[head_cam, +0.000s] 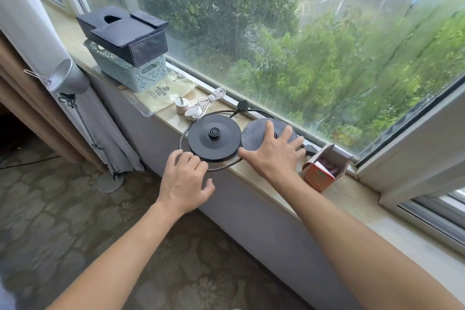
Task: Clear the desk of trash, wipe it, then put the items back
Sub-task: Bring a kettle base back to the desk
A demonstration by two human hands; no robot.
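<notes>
Both bare arms reach forward: the left hand (pixel 185 178) hangs with fingers loosely curled, the right hand (pixel 273 152) spreads flat, palm down.

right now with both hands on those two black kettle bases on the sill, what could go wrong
The left base already overhangs the windowsill edge, so a nudge from the left hand could tip it off. Its black cord loops by the white charger and might drag it. The right hand, moving the right base, could knock the open orange box.
</notes>
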